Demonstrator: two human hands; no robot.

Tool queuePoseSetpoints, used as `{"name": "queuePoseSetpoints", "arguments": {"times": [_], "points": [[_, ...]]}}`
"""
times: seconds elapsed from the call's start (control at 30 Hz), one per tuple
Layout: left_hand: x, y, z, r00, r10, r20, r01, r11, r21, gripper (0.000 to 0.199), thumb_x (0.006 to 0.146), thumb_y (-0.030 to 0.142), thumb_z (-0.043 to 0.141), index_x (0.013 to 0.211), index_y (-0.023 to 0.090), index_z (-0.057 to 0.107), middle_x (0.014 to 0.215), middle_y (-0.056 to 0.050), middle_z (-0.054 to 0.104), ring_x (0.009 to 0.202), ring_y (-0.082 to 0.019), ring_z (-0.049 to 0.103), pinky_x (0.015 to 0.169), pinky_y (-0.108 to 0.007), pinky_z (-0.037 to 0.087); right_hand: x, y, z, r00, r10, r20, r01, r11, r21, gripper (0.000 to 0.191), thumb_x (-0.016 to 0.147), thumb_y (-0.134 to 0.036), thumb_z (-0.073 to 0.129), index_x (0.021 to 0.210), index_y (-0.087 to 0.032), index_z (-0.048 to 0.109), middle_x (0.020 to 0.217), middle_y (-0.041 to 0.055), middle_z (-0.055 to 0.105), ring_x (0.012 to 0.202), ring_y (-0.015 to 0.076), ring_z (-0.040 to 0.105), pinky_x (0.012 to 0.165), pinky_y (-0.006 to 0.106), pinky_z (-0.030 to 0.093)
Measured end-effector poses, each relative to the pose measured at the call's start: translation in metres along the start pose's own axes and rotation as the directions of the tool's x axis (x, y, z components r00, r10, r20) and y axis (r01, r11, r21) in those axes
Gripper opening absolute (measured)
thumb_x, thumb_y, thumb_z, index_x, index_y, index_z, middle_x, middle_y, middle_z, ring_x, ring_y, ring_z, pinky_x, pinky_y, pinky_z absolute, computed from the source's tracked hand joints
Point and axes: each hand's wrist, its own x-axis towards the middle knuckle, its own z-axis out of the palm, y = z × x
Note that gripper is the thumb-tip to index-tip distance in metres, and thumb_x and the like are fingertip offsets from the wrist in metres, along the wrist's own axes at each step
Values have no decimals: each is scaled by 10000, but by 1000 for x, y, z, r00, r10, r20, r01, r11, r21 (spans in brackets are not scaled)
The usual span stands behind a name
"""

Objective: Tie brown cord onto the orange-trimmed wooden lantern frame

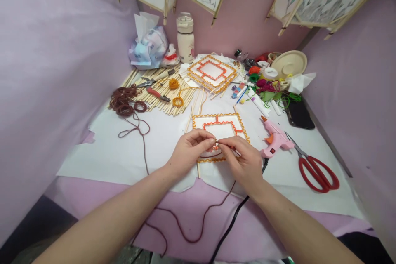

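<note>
Both hands meet over a square stick panel (pixel 243 124) trimmed with wavy yellow-orange and orange cord, which lies on white paper. My left hand (pixel 195 145) is closed in a pinch at a thin brown cord (pixel 195 241). Thumb and forefinger of my right hand (pixel 243 157) pinch the same cord a short way to the right. The cord sags over the table's front edge, and its other stretch runs left to a brown coil (pixel 125 100). Fingers and palms hide the panel's lower middle and the cord's exact end.
Right of the hands lie a pink glue gun (pixel 276 138), red-handled scissors (pixel 318 172) and a phone (pixel 298 112). Pruning shears (pixel 157 93) and yellow-orange cord (pixel 173 84) rest on thin sticks (pixel 176 107). Behind stand a finished-looking panel (pixel 198 66), a bottle (pixel 185 41) and tissues (pixel 148 47).
</note>
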Motion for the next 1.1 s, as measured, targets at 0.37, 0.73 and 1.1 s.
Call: {"name": "queuePoseSetpoints", "arguments": {"times": [0.37,0.73,1.1], "points": [[1,2,-5,988,152,18,-149,931,333,150,847,311,604,833,161,600,778,-10,582,729,-131,530,685,-256,421,2,-2,-5,999,-26,31,27,998,-52,88,892,-144,555,851,-197,612,742,8,613,713,144,538,677,307,415],[5,-3,-8,933,330,145,-278,403,872,67,818,188,609,791,197,669,927,-55,552,956,-219,469,850,-381,364,-3,0,5,982,27,189,57,903,-427,160,892,-226,566,738,-197,598,680,13,575,726,171,483,689,343,295],[11,-8,-4,957,272,98,-182,307,934,65,817,207,617,792,219,676,968,-49,532,982,-231,447,812,-389,338,-3,5,10,973,50,224,64,877,-476,175,891,-237,563,727,-190,602,698,24,581,734,179,486,690,349,291]]}}
